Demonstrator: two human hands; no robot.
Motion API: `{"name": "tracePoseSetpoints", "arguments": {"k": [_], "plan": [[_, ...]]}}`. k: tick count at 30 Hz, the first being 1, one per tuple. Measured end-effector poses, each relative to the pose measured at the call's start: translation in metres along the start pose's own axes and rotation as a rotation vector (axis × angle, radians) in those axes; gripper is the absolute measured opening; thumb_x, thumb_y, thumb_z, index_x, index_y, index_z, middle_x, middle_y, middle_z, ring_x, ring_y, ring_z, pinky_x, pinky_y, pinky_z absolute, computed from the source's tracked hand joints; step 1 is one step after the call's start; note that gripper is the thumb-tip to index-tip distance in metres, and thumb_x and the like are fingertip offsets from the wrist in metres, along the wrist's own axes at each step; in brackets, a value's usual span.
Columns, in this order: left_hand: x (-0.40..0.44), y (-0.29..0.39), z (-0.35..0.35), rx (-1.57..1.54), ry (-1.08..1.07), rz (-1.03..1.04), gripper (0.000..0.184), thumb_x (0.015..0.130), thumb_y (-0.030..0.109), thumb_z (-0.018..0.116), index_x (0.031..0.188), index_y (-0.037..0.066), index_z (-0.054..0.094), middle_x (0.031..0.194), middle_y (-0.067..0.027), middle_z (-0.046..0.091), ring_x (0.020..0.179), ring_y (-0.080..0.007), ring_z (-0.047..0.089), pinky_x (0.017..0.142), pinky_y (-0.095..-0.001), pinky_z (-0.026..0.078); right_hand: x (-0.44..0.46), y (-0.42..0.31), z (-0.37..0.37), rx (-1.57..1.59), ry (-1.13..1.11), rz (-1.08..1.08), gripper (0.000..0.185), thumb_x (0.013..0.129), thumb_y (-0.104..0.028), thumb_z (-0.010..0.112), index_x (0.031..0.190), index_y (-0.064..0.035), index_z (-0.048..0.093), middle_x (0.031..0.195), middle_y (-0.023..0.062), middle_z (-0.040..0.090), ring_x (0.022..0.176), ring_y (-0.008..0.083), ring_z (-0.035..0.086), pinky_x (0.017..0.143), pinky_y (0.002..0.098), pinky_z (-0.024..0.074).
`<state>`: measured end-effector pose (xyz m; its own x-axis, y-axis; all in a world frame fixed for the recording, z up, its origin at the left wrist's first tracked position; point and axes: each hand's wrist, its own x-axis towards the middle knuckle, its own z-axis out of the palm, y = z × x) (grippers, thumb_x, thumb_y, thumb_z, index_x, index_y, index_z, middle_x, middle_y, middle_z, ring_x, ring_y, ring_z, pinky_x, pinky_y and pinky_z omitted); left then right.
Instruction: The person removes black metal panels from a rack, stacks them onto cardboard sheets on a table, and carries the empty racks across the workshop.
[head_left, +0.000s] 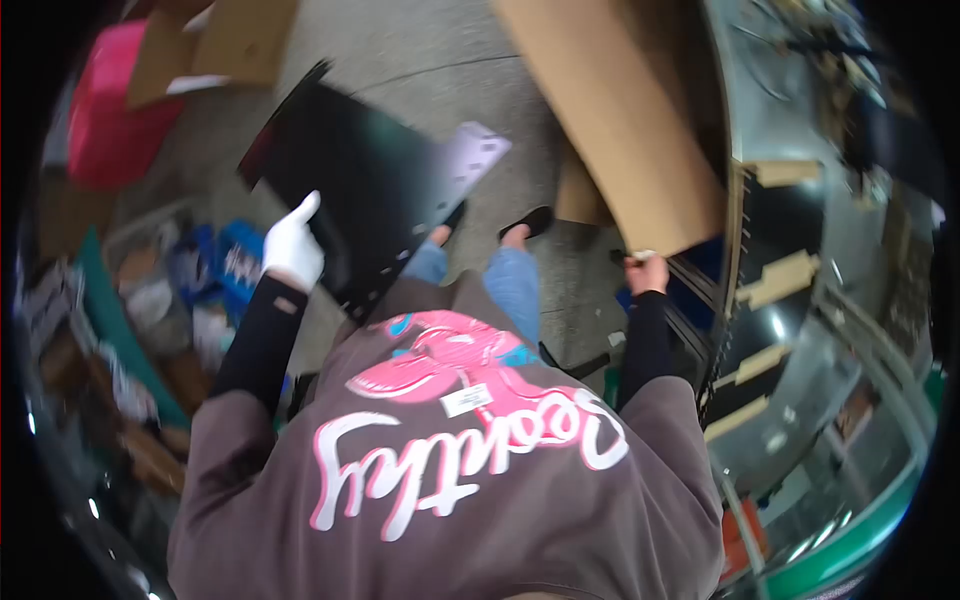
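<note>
My left hand, in a white glove, grips the near left edge of a black flat panel, thumb lying along its face. The panel is held tilted in front of my legs. It has slots along one edge and a bent, lighter-looking flange with holes at its right end. My right hand, bare, is closed at the lower end of a long brown cardboard piece. A small dark bit shows by its fingertips; what the fingers hold is too small and blurred to tell.
On the right, a metal bench carries black panels with tan strips. A green-edged frame stands at lower right. To the left are a teal-rimmed bin of mixed scraps, a pink container and an open cardboard box.
</note>
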<state>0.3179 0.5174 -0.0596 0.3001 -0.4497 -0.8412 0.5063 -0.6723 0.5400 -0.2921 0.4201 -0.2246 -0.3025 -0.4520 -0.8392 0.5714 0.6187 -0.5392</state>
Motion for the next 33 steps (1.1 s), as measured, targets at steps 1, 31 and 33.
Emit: {"name": "tracePoseSetpoints", "arguments": {"k": [1,31,33], "plan": [[-0.012,0.024,0.024,-0.278,0.195,-0.263,0.021,0.088,0.016,0.054,0.107,0.007,0.058,0.049,0.0015,0.035,0.041,-0.0126,0.036,0.05,-0.0287,0.042,-0.035,0.01,0.014,0.004,-0.004,-0.023,0.01,0.076,-0.003,0.044,0.08,-0.0093,0.051,0.072,0.0056,0.053,0.059,0.0193,0.05,0.05,0.0346,0.041],[0.036,0.05,0.086,-0.061,-0.216,0.249,0.036,0.086,0.023,0.058,0.108,-0.005,0.054,0.108,-0.0098,0.058,0.096,-0.0182,0.053,0.087,-0.031,0.04,-0.373,-0.025,-0.382,-0.138,0.741,-0.61,0.027,0.088,-0.012,0.037,0.093,-0.0027,0.062,0.085,0.0061,0.063,0.073,0.0144,0.059,0.063,0.028,0.0455],[0.027,0.049,0.099,0.013,-0.195,0.372,0.033,0.087,0.024,0.056,0.105,-0.004,0.056,0.107,-0.0101,0.058,0.095,-0.019,0.054,0.087,-0.0313,0.04,-0.381,-0.017,-0.419,-0.191,0.78,-0.53,0.026,0.088,-0.013,0.037,0.091,-0.0031,0.062,0.084,0.0059,0.063,0.072,0.0145,0.059,0.062,0.0284,0.0459]]}}
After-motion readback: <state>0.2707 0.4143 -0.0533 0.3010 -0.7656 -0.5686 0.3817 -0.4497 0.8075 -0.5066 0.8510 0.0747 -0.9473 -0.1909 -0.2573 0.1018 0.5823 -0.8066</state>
